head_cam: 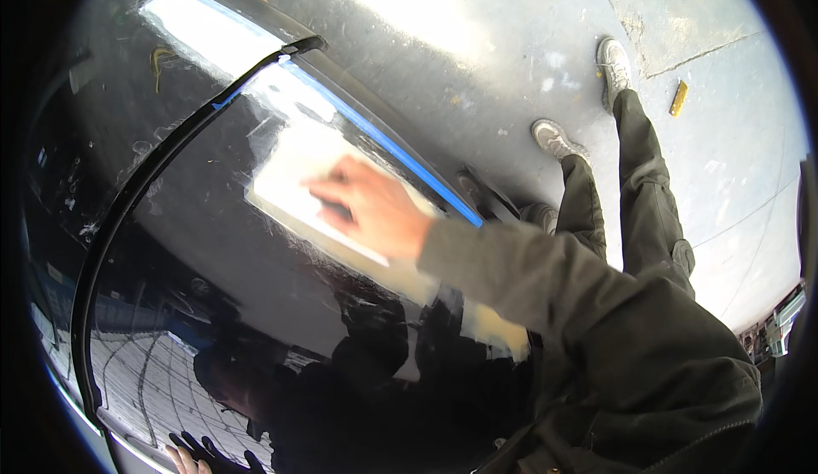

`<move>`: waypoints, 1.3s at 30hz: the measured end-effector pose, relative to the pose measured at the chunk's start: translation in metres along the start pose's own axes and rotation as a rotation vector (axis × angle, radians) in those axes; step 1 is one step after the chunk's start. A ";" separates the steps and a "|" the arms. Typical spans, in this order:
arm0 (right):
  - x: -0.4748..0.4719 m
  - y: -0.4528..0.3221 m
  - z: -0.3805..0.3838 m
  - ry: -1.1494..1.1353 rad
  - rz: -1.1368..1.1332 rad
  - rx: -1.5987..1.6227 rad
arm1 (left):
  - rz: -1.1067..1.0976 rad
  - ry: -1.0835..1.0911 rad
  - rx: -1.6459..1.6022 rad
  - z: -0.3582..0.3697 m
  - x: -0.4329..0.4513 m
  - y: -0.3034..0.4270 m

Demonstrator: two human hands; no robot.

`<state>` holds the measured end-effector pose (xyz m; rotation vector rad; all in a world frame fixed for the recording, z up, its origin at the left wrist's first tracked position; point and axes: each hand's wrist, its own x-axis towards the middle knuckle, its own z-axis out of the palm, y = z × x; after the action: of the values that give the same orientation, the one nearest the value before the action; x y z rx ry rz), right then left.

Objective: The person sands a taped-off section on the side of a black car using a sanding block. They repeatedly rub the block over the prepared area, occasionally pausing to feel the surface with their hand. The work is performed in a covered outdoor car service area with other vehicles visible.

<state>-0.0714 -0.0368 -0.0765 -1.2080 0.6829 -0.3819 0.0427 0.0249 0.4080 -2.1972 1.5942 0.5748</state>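
Observation:
My right hand (pixel 367 209), blurred, lies over a whitish filler patch (pixel 287 148) on a glossy black car body panel (pixel 255 263). Beneath the fingers is a bright, pale area with a straight lower edge. Glare and blur hide whether this is a separate flat pad or just the filler, so I cannot tell if the hand grips anything. At the bottom left edge, only the fingertips of my left hand (pixel 185 461) show, resting against the panel above their dark reflection, fingers apart. Blue masking tape (pixel 383 145) runs along the patch's far side.
A dark gap (pixel 134 177) divides the panel from its neighbour, which bears another white patch (pixel 204 23) edged with tape. Beige filler (pixel 501 330) shows beside my sleeve. My shoes (pixel 617 68) stand on the grey concrete floor (pixel 511 27), near a yellow strip (pixel 679 98).

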 end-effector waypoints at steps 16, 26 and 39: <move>-0.017 -0.035 -0.007 -0.048 0.067 -0.049 | -0.034 -0.003 0.055 -0.001 -0.001 0.002; -0.015 -0.004 -0.009 0.027 0.021 -0.153 | -0.006 -0.004 -0.102 0.005 -0.004 -0.005; -0.034 0.007 -0.012 0.032 0.019 -0.154 | -0.009 0.009 -0.047 0.003 -0.008 -0.008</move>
<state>-0.1052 -0.0219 -0.0759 -1.3426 0.7617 -0.3376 0.0476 0.0356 0.4099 -2.2428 1.5907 0.6062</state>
